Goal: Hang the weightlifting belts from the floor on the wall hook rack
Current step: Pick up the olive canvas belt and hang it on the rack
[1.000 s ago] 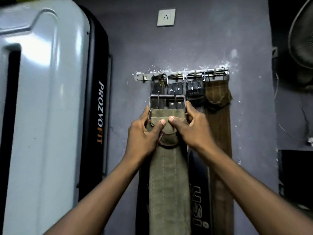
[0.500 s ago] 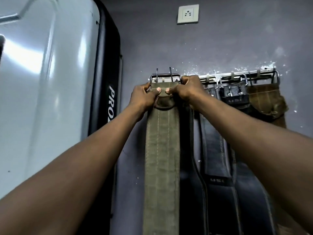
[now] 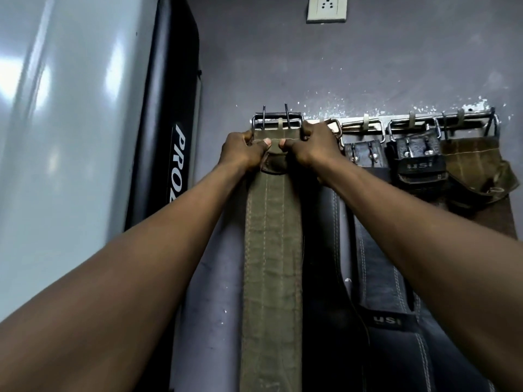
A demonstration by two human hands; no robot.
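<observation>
An olive green weightlifting belt [image 3: 271,250] hangs straight down the wall, its steel buckle [image 3: 276,121] raised to the left end of the metal hook rack [image 3: 368,124]. A pale hook tip shows through the buckle frame. My left hand [image 3: 243,151] grips the belt's top left corner just under the buckle. My right hand [image 3: 314,145] grips the top right corner. Three other belts hang to the right: a dark one [image 3: 365,157], a black USI belt [image 3: 416,162] and a brown suede belt [image 3: 478,171].
A large grey and black machine with PROZ lettering [image 3: 175,162] stands close on the left. A white wall socket [image 3: 327,8] sits above the rack. The grey wall [image 3: 283,66] shows chipped paint around the rack.
Both hands have lifted the green belt from below the rack up to its left end, and the buckle now sits over a hook. The view has closed in on the wall.
</observation>
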